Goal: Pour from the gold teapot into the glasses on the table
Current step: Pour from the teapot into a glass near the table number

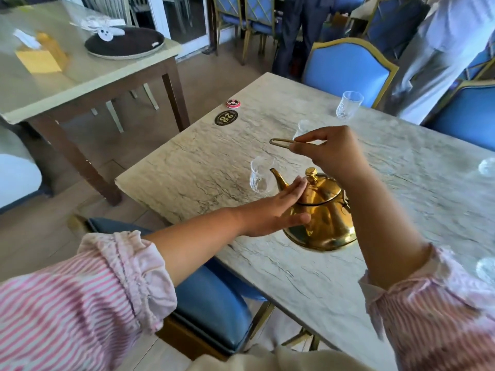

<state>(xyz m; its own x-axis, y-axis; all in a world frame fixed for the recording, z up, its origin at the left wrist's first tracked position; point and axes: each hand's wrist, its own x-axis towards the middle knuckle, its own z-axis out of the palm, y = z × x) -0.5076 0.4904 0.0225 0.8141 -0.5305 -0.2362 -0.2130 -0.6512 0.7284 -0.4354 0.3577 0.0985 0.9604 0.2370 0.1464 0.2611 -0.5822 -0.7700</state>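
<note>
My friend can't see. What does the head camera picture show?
A gold teapot sits on a marble table. The left hand rests flat against it; the right hand pinches its thin handle above. Empty glasses stand nearby.

A black number plaque (226,118) lies beside a red disc (233,103).
</note>
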